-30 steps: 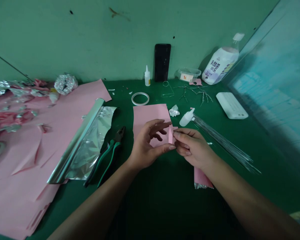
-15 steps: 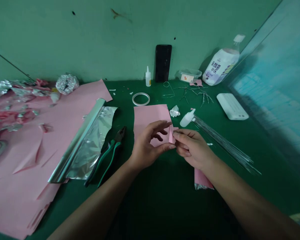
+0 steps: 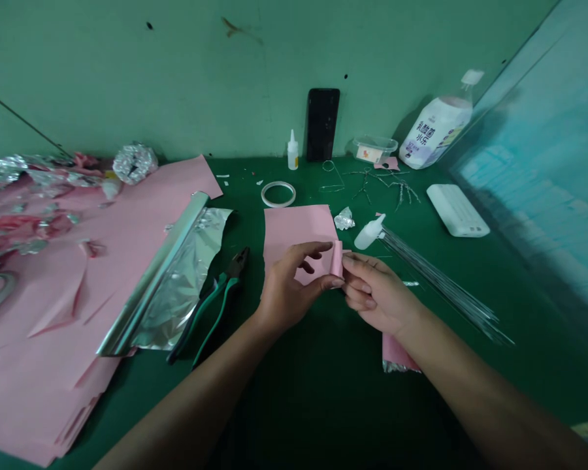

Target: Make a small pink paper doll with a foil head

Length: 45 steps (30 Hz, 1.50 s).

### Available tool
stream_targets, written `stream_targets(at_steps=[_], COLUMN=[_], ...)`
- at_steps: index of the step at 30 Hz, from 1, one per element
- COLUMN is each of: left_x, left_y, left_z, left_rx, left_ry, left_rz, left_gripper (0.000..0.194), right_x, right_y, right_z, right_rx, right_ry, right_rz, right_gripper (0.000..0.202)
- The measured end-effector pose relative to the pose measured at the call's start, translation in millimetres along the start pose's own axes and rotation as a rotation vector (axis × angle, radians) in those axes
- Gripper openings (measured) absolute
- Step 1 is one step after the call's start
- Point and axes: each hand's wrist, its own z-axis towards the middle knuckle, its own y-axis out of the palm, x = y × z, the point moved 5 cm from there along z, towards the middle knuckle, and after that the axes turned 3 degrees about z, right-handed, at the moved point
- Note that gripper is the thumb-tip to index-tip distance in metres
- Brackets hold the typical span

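Note:
A small rolled piece of pink paper (image 3: 338,258) is held upright between my two hands. My left hand (image 3: 296,281) grips its left side and lower end between thumb and fingertips. On its right side, my right hand (image 3: 375,286) pinches the roll, with the other fingers curled in. Beneath and behind my left hand lies a flat pink sheet (image 3: 298,222) on the green table. Just beyond my right hand are a white glue bottle (image 3: 370,232) and a crumpled bit of foil (image 3: 343,219).
Pliers (image 3: 225,294) and a foil roll (image 3: 154,274) lie left, beside large pink sheets (image 3: 142,215). Thin wires (image 3: 441,281) and a white power bank (image 3: 457,209) lie right. Behind stand a phone (image 3: 322,124), a small bottle (image 3: 293,153) and a drink bottle (image 3: 436,130).
The pink piece has turned slightly between my fingers and looks more like a closed roll. Both hands stay in nearly the same place, while the whole view has shifted slightly.

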Motion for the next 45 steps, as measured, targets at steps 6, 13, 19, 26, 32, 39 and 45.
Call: stream_targets(at_steps=[6, 13, 19, 26, 32, 39, 45], left_x=[3.4, 5.4, 4.9, 2.9, 0.5, -4.1, -12.9], left_y=[1.9, 8.9, 13.7, 16.2, 17.4, 14.3, 12.0], left_z=[0.7, -4.0, -7.0, -8.3, -8.4, -6.1, -5.4], left_rx=[-0.054, -0.062, -0.027, -0.008, -0.007, 0.009, 0.031], left_ry=[0.065, 0.026, -0.117, -0.157, -0.201, -0.357, -0.499], left_rz=[0.027, -0.030, -0.143, -0.199, -0.273, -0.416, -0.507], left_gripper=[0.044, 0.044, 0.038, 0.033, 0.031, 0.027, 0.026], right_x=[0.4, 2.2, 3.7, -0.7, -2.2, -10.2, -24.6], right_y=[1.6, 2.0, 3.7, 4.3, 2.9, -0.2, -7.4], right_z=[-0.9, -0.3, 0.8, -4.0, -5.0, -13.8, -15.5], right_rx=[0.001, 0.016, 0.060, 0.150, 0.143, 0.153, 0.214], right_ry=[-0.045, -0.084, -0.116, -0.253, -0.337, -0.508, -0.656], right_rz=[-0.012, -0.004, -0.047, -0.186, -0.264, -0.471, -0.475], right_gripper=[0.027, 0.027, 0.021, 0.017, 0.013, 0.010, 0.013])
